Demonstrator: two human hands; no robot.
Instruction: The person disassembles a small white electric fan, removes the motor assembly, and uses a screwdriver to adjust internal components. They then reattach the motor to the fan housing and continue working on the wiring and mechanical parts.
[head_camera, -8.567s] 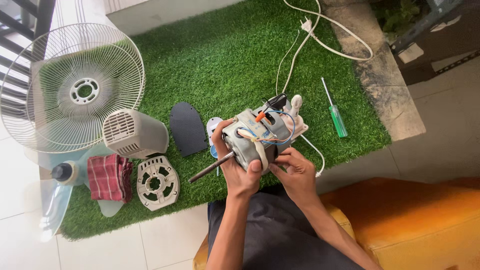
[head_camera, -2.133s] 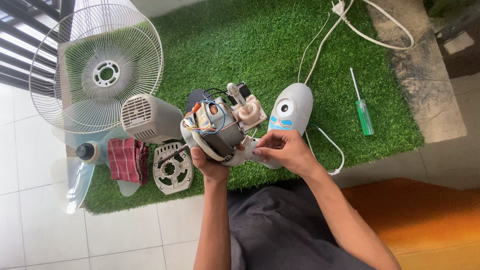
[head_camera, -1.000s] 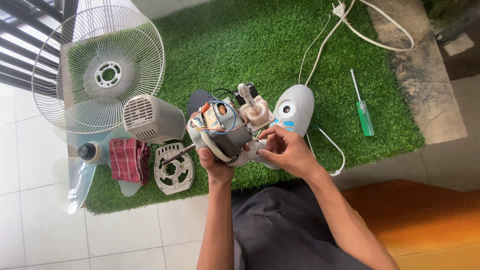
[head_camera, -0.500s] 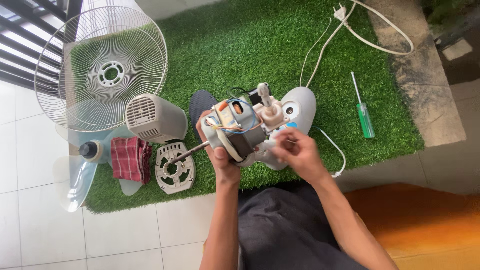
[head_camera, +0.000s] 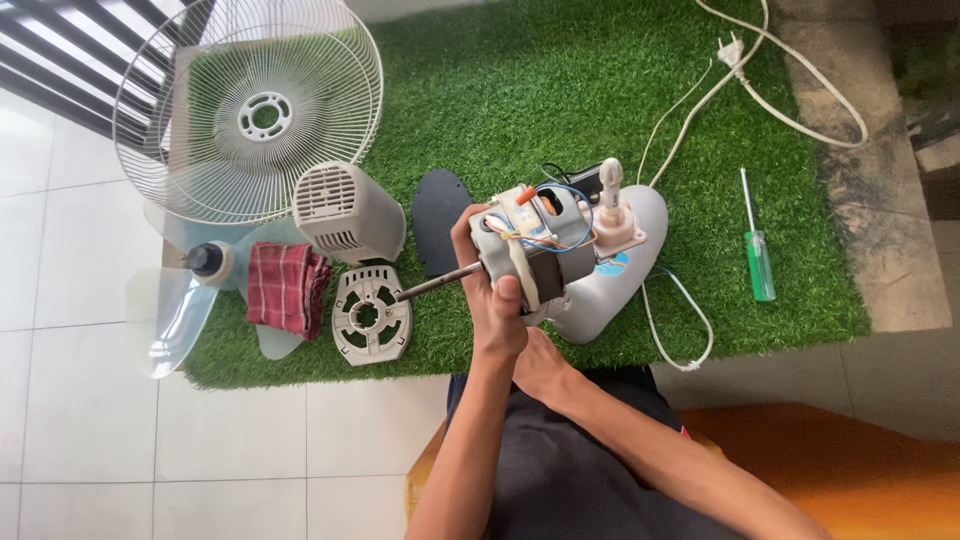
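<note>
At the far left, the clear fan blade (head_camera: 170, 300) lies flat half on the white floor tiles (head_camera: 70, 420), with a folded red checked cloth (head_camera: 287, 287) on top of it, and the wire fan guard (head_camera: 250, 105) rests above them on the green turf mat (head_camera: 560, 90); all seem set aside, out of the way. Just right stand the ribbed grey rear cover (head_camera: 345, 212), the round vented motor cap (head_camera: 371, 315) and a dark oval plate (head_camera: 440, 205), laid close together within reach. In the middle, the left hand (head_camera: 492, 295) is clamped round the fan motor (head_camera: 545, 245), lifting it clear of the mat with its steel shaft pointing left, so the windings and coloured wires face the camera. The right hand (head_camera: 540, 362) sits beneath it, mostly hidden; I cannot tell its grip. Behind lies the pale fan base housing (head_camera: 625, 275) with a small round blue mark on its side. Rightward, the white power cord (head_camera: 800, 110) loops across the turf, and a green-handled screwdriver (head_camera: 757, 250) lies well apart.
</note>
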